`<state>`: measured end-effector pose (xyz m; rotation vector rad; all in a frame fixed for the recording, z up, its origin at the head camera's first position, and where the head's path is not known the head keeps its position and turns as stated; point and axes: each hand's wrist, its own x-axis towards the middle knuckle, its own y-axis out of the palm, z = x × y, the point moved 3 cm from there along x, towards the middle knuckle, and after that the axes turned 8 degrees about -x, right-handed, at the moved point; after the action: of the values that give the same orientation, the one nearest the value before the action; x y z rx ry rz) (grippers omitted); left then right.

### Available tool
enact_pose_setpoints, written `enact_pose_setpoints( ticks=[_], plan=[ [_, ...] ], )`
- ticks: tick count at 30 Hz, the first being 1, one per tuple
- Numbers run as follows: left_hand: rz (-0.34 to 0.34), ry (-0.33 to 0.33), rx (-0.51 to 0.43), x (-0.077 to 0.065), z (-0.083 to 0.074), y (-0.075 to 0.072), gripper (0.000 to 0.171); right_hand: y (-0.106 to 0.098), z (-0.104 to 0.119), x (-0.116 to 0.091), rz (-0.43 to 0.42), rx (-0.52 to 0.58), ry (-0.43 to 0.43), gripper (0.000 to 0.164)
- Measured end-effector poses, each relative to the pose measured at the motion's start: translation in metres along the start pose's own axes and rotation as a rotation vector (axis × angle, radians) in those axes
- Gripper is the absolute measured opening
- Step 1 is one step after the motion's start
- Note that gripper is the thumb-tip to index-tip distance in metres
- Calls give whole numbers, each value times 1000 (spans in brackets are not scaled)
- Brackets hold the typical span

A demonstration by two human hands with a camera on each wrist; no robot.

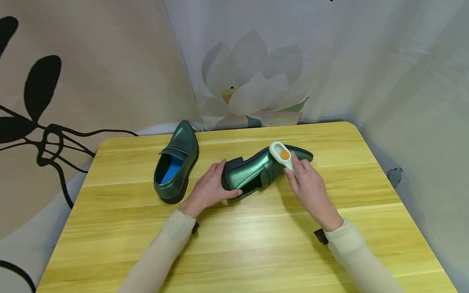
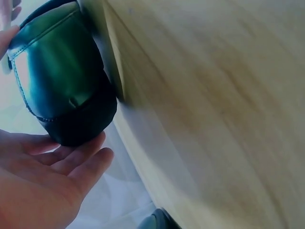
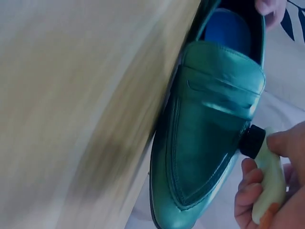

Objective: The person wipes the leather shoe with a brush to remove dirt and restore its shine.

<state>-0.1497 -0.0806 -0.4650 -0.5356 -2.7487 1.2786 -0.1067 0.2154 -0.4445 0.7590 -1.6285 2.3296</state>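
Note:
A metallic green loafer [image 1: 242, 175] lies tipped on its side, toe to the right. My left hand [image 1: 210, 186] grips its heel, fingers behind the dark heel block and thumb near the opening; in the left wrist view the loafer's back [image 2: 62, 71] rests against those fingers. In my right hand [image 1: 310, 188] is a small shoe brush [image 1: 289, 162] with a pale handle and an orange spot. Its black head [image 3: 252, 141] touches the loafer's side near the strap in the right wrist view. The head's bristles or pad are too blurred to tell. A blue insole [image 3: 228, 32] shows inside.
A matching green loafer [image 1: 177, 162] stands upright at the left, toe toward the back edge. Both shoes are on a wooden table [image 1: 249, 244] with rounded back corners. Behind hangs a pale curtain [image 1: 139, 69] printed with a flower and dark leaves.

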Motion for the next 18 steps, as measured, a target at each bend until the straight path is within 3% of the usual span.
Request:
enact_pose_setpoints(
  ticks=[4,13,18],
  plan=[
    [1,-6,0,0,1,0,115,-1,-7,-1,-7,21,22,56],
    [16,-21,-6,-1,0,-1,116,-11,-51,-9,22,5,219,49],
    [15,-23,-17,-1,1,1,117,-13,-56,-10,59,-2,271,49]
  ],
)
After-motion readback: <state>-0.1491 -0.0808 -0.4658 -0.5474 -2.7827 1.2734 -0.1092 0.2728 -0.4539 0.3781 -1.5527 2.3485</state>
